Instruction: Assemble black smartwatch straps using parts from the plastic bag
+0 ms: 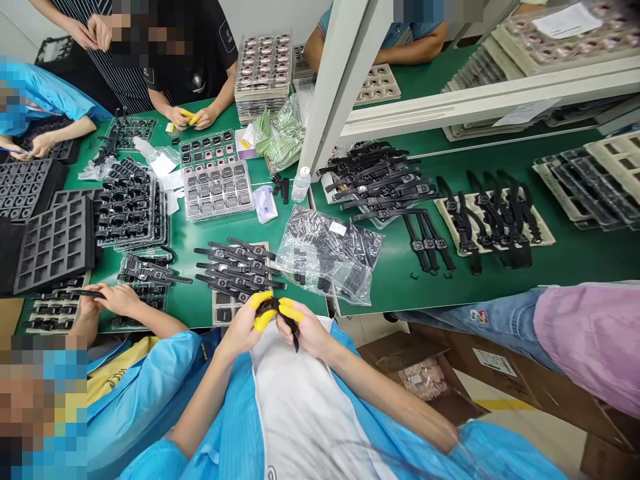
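Observation:
Close to my body, at the front edge of the table, both hands hold one black watch point(269, 306) by its dark strap. My left hand point(245, 325), with yellow finger cots, is closed on its left part. My right hand point(309, 331), also in yellow finger cots, pinches the other side, and a strap end hangs below those fingers. The fingers hide much of the watch. Just beyond my hands, several black watches point(235, 267) lie in rows across a tray point(219, 315). To their right lies a clear plastic bag point(330, 250) with black straps inside.
Left of me, a co-worker's hands point(117, 300) hold a black strap. A heap of watches point(380, 177) and a tray of strapped watches point(487, 220) lie to the right. A small bottle point(301, 185) stands beside a white metal post point(333, 87). Cardboard boxes point(480, 353) sit on the floor.

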Demonstrator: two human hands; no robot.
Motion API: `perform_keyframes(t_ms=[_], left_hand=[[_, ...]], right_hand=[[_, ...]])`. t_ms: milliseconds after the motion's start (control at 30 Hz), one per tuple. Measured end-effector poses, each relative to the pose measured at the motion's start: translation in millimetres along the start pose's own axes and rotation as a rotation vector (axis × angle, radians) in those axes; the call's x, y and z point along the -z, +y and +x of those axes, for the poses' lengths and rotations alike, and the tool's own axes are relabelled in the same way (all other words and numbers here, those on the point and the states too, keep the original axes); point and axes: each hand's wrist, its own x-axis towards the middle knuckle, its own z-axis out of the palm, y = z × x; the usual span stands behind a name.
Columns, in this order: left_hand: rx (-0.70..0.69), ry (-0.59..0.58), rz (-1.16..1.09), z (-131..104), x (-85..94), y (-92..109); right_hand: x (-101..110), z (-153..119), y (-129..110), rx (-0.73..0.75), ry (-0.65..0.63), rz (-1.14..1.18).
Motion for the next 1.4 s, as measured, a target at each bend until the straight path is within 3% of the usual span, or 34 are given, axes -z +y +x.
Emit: perform_keyframes(t_ms=[67,167,267,333,367,433,500,567,667,800,967,1067,1200,1400], left_hand=[[0.038,0.141,-0.076,-0.1,-8.6,-4.1],[0.109,0.327,-0.281,4.9,-13.8,-6.6],[0.190,0.589,-0.538,14.9,1.4,-4.0],[0.205,0.752,-0.613,20.4,17.9,-1.2],[0.206,0.772,-0.605,21.7,24.9,0.1],[0.208,0.660,-0.490,20.9,31.6,1.8],[0.185,0.408,-0.285,16.7,27.7,2.5],[0.093,0.169,-0.077,11.7,17.6,2.1],[-0.086,-0.007,0.103,7.1,5.8,1.6],[-0.175,-0.069,0.186,4.7,3.9,1.6],[-0.190,0.003,0.204,0.9,-1.8,-0.5],[-0.162,-0.032,0.203,0.3,-2.4,3.1],[-0.138,-0.149,0.217,2.2,7.1,12.8],[-0.136,-0.218,0.549,1.1,13.5,14.9]], right_hand=[[0.1,2.0,-0.9,0.034,0.017,-0.063],[2.8,3.7,-2.2,-0.079,-0.031,-0.120],[9.0,2.6,-2.2,-0.231,-0.102,-0.172],[12.5,1.5,-1.7,-0.237,-0.079,-0.229],[13.1,1.1,-1.7,-0.205,-0.041,-0.254],[10.8,1.0,-2.5,-0.099,0.043,-0.289],[4.5,1.3,-4.9,-0.011,0.066,-0.291],[-2.8,1.7,-7.8,0.005,0.021,-0.270],[-8.9,1.4,-9.5,-0.037,-0.052,-0.221],[-7.6,-0.3,-4.6,-0.073,-0.061,-0.096],[-6.8,-0.3,0.7,-0.109,-0.037,0.081],[-7.0,-0.1,0.0,-0.112,-0.001,0.138],[-6.3,-0.6,-3.4,-0.135,0.044,0.115],[-3.6,1.5,-4.1,-0.219,0.048,-0.015]])
